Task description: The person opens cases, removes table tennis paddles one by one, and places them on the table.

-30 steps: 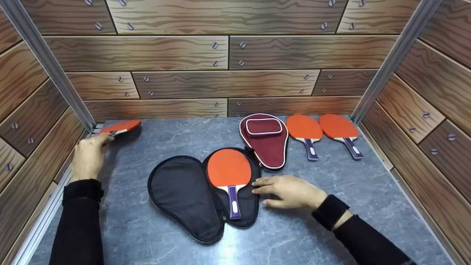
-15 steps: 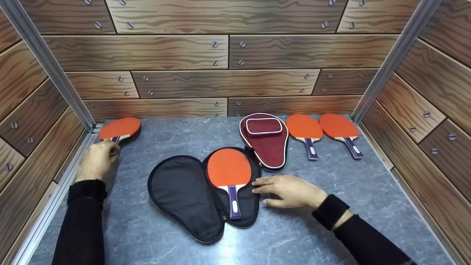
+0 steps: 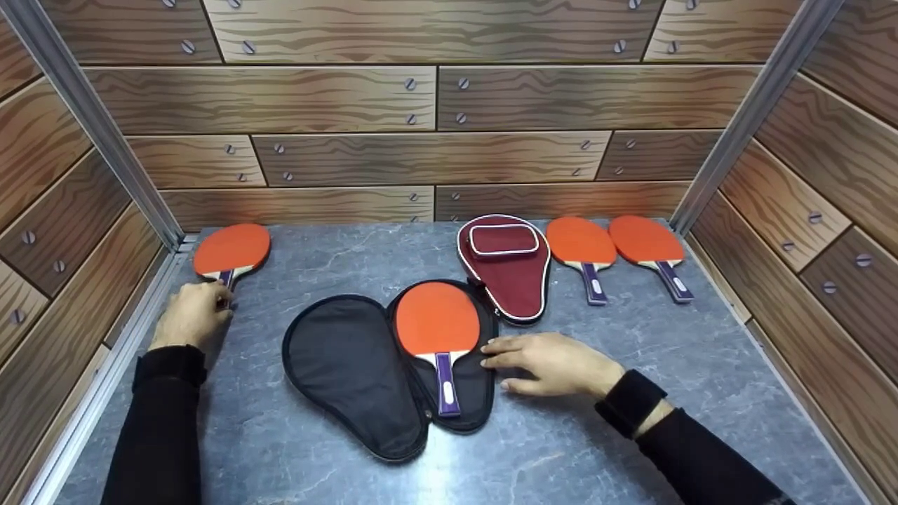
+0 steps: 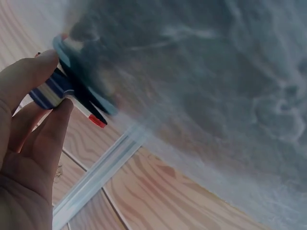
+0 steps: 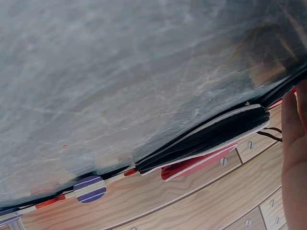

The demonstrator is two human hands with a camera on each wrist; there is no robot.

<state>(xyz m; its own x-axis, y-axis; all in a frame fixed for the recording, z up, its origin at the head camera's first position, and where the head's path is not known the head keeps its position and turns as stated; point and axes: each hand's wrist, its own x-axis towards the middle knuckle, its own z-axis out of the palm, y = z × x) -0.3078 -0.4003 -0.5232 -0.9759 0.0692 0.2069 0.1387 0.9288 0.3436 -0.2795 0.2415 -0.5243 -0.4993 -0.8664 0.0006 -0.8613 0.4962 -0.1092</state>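
Note:
At the far left of the head view, my left hand [image 3: 191, 314] pinches the purple-striped handle of an orange-faced table tennis paddle [image 3: 234, 249]. The left wrist view shows thumb and fingers on that handle [image 4: 50, 93]. In the middle, a black-lined paddle case [image 3: 344, 372] lies unzipped and spread flat. A second table tennis paddle [image 3: 437, 320] rests face up on its right half, handle toward me. My right hand [image 3: 551, 365], fingers fairly straight, touches that half's right edge. Only part of the right hand shows at the border of the right wrist view.
A closed maroon paddle case [image 3: 515, 280] with white piping lies behind the open one. To its right are two more orange paddles, one [image 3: 581, 240] beside it and another [image 3: 647, 240] near the back corner. Wood-patterned walls [image 3: 337, 161] enclose the grey tabletop [image 3: 266, 449].
The paddle in my left hand has gone from tilted, seen nearly edge-on, to flatter with its orange face showing. My left hand has come slightly toward me and right. The right hand stays put.

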